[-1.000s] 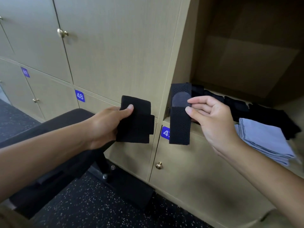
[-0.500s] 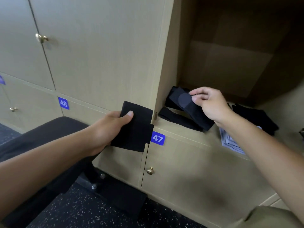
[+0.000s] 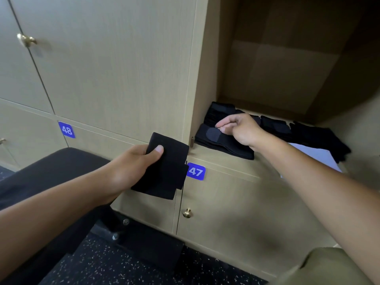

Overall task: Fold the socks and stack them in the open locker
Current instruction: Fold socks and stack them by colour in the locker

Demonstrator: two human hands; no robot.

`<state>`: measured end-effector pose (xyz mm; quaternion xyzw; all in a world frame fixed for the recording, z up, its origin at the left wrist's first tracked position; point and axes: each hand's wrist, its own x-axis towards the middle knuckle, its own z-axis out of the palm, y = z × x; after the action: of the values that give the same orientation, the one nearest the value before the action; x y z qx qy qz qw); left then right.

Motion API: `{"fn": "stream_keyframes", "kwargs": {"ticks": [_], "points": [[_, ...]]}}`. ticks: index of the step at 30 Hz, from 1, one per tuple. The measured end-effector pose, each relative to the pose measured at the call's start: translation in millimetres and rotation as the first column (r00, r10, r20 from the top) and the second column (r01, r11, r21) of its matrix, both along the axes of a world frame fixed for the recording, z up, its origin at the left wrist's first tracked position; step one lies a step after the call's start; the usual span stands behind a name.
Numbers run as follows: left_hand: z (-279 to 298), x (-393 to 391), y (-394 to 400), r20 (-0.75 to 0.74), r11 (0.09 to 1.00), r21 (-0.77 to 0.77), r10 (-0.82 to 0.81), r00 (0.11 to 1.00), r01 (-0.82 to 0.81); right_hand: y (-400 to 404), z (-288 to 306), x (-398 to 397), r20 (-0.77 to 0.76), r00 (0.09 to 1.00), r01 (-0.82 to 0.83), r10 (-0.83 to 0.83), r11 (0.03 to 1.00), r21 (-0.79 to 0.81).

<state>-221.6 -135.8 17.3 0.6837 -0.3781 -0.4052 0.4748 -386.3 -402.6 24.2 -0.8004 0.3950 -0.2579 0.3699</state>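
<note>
The open locker [image 3: 277,79] holds dark socks along its floor. The right hand [image 3: 239,128], reaching in with fingers curled, pinches a flat sock [image 3: 224,144] at the near-left edge, probably to set it down. The left hand [image 3: 133,167] grips a folded sock [image 3: 166,173] outside, ready to stack.

Bare forearms, no sleeves in view; olive-green garment [image 3: 329,268] below, perhaps trousers.
</note>
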Motion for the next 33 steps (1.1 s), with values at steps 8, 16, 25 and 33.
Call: {"fn": "stream_keyframes", "kwargs": {"ticks": [8, 16, 25, 33], "points": [[-1.5, 2.8, 0.1, 0.006, 1.0, 0.0, -0.02, 1.0, 0.02, -6.1, -1.1, 1.9, -0.115, 0.993, -0.036, 0.027, 0.996, -0.079], [-2.4, 4.3, 1.2, 0.004, 0.999, 0.0, -0.035, 0.999, 0.035, 6.0, 5.7, -9.4, -0.334, 0.933, -0.201, 0.132, 0.962, -0.183], [-1.6, 1.5, -0.7, 0.011, 0.999, -0.002, -0.044, 0.999, 0.044, 17.1, 3.0, -17.9, -0.475, 0.872, -0.262, 0.116, 0.93, -0.256], [0.8, -1.0, -2.4, 0.003, 0.999, -0.02, -0.029, 1.0, 0.029, 30.2, 7.9, -25.5, -0.437, 0.895, -0.247, 0.091, 0.917, -0.314]]}}
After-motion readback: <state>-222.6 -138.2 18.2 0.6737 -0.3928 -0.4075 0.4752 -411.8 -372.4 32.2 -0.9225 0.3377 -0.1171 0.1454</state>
